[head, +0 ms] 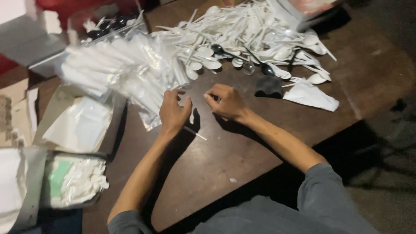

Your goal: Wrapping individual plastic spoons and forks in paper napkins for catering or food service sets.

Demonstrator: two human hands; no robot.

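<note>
My left hand [172,112] grips a clear plastic sleeve with a white utensil [194,133] in it; the utensil's thin handle sticks out below the hand toward me. My right hand [225,102] hovers just to the right of it with fingers curled and pinched, and whether it holds anything I cannot tell. Both hands are over the dark brown wooden table [225,151]. Directly beyond them lies a big heap of loose white plastic spoons and forks [251,37], with a few black ones mixed in. A pile of clear-wrapped cutlery packs [125,65] lies just left of my left hand.
A folded white napkin [312,96] and a small dark object [268,86] lie to the right of the hands. At the left edge sit a white plastic bag [80,123], a tray of white pieces [73,180] and cardboard boxes [15,108]. The table's right edge drops to a dark floor.
</note>
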